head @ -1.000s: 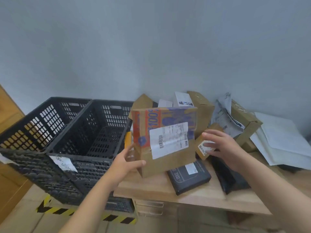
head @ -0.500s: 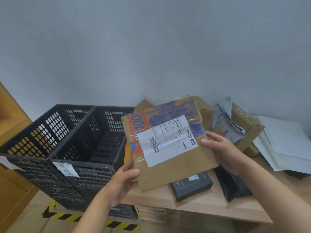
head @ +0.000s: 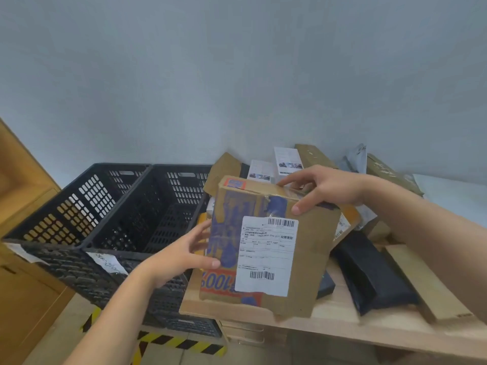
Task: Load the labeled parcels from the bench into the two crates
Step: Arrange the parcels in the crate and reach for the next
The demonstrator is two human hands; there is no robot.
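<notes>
The labeled cardboard parcel [head: 308,264] is hanging upright over the desk's [head: 340,321] left end, label facing the camera. The left grip [head: 181,255] is pinching its left edge, and the right grip [head: 324,191] is clasping its top right corner. A black crate [head: 184,191] is standing just left, with a second crate [head: 87,196] beyond.

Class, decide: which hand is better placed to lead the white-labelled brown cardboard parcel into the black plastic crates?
Left, probably: the left hand grips the brown cardboard parcel on the side facing the black plastic crates; the right hand holds its far top edge.
</notes>
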